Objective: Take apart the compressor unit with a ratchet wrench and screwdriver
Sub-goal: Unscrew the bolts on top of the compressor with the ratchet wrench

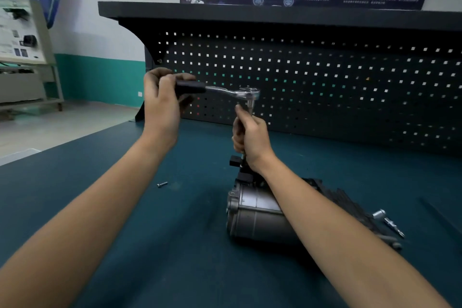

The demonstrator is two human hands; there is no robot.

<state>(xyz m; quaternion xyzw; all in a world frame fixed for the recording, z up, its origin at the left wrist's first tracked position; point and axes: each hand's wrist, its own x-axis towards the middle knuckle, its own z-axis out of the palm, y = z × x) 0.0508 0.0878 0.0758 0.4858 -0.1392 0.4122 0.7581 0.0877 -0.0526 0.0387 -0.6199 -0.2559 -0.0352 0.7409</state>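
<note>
The compressor unit point(257, 215) lies on its side on the bench point(175, 232), right of centre, with its grey cylindrical housing toward the camera and a black connector block point(235, 159) at its far end. The ratchet wrench point(232, 91) is held above that far end, handle horizontal. The left hand point(162, 97) wraps its fingers round the black handle. The right hand point(251, 139) curls round the vertical extension shaft point(250, 105) below the ratchet head and steadies it over the unit. The lower tip of the shaft is hidden behind the right hand, so it cannot be confirmed whether it is seated on a fastener. One loose screw point(162, 184) lies on the bench, well apart to the left of the unit; this suggests that at least one fastener is already out. A black ribbed part point(345, 200) lies just behind the unit to the right; whether it is a removed cover cannot be determined. A metal bit tool point(390, 222) rests on the bench near the right edge. The housing appears assembled and the end cover in place. Judged from this, disassembly is at an early stage: the fasteners at the far end are being worked, and separation of the covers and housing is not yet done.
</note>
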